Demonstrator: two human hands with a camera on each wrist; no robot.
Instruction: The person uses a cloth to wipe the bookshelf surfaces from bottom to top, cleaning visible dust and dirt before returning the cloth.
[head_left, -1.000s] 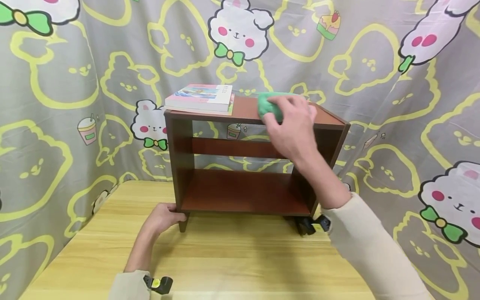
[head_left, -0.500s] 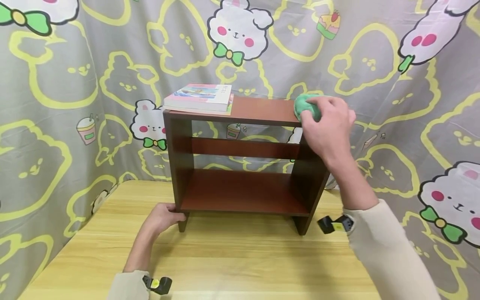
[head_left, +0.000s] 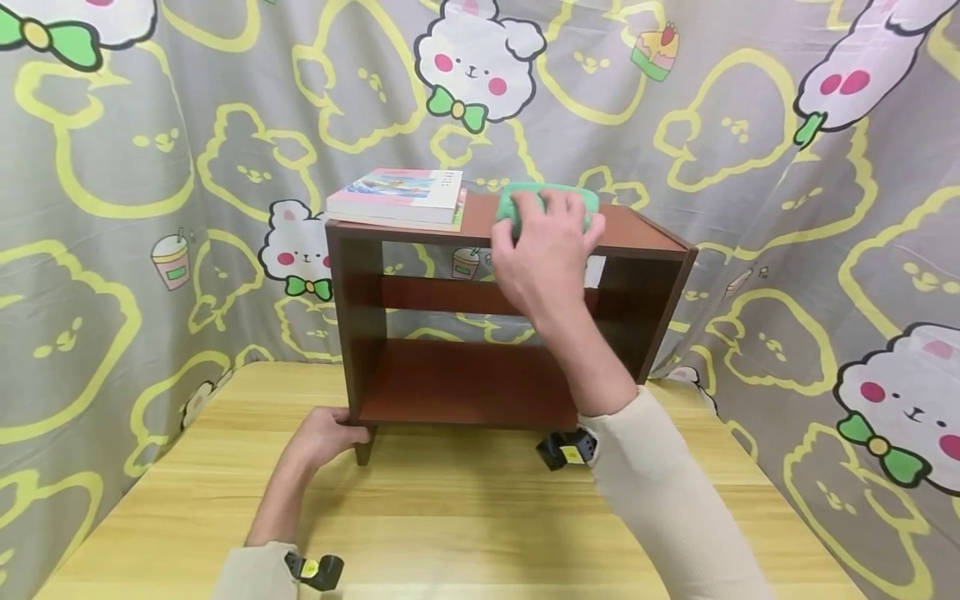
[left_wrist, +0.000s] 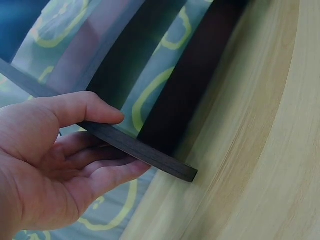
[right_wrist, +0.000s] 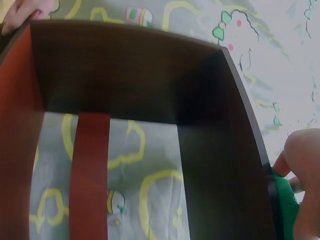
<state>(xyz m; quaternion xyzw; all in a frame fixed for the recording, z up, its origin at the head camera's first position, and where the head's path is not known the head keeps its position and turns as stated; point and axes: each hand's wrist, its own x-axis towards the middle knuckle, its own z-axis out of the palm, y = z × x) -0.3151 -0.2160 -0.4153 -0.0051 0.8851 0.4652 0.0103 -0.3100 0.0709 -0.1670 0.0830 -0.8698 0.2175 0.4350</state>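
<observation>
A small dark-brown wooden shelf unit stands upright on the table. Low on its left side panel, my left hand grips the edge; in the left wrist view its thumb lies on one face and the fingers on the other. My right hand holds a green cloth against the shelf's top board, around the middle, right of the books. Some of the cloth is hidden under the fingers. From the right wrist, only part of the cloth shows at the top board's edge.
Two stacked books lie on the left end of the top board. The shelf stands on a light wood table. A grey patterned curtain hangs behind and at both sides.
My right hand slid the cloth right to the top board's far right end, then back left to the middle, nearer the books. The left hand, shelf and books stayed put.
</observation>
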